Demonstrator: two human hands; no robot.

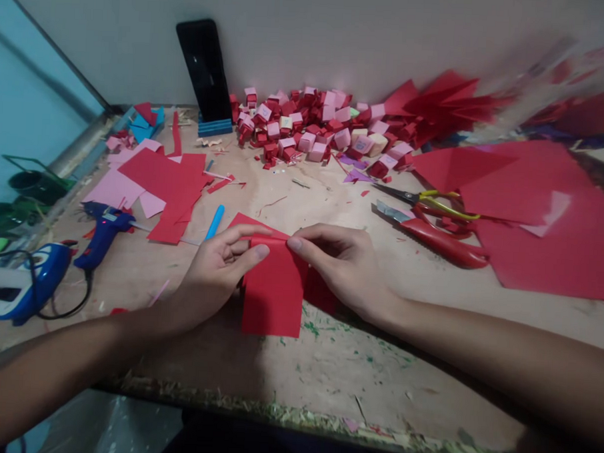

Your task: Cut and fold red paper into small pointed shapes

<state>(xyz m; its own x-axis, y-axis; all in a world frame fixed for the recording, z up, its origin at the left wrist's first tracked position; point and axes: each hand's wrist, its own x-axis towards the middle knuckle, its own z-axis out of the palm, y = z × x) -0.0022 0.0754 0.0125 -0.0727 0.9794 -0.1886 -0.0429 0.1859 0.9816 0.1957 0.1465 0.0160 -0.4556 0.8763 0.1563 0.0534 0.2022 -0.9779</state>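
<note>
My left hand (213, 269) and right hand (348, 265) each pinch the red paper strip (272, 302) between thumb and fingers near its folded upper end, over the wooden table (325, 381). Rightward lie a red-handled cutter (436, 240) and scissors (446, 201); leftward, a blue glue gun (103, 234); beyond, small paper blocks (316, 130) heap beside an upright phone (203, 68).

Dim, hazy light here, the tabletop (353, 209) palest around centre! Shadows spill toward six below the red sheet (273, 299), toward four beneath the right forearm (477, 334). Red glow on the glue gun (105, 234) at nine! Two o'clock smears into blur, wide-angle stretch pulls the edges, six sinks near-black.
</note>
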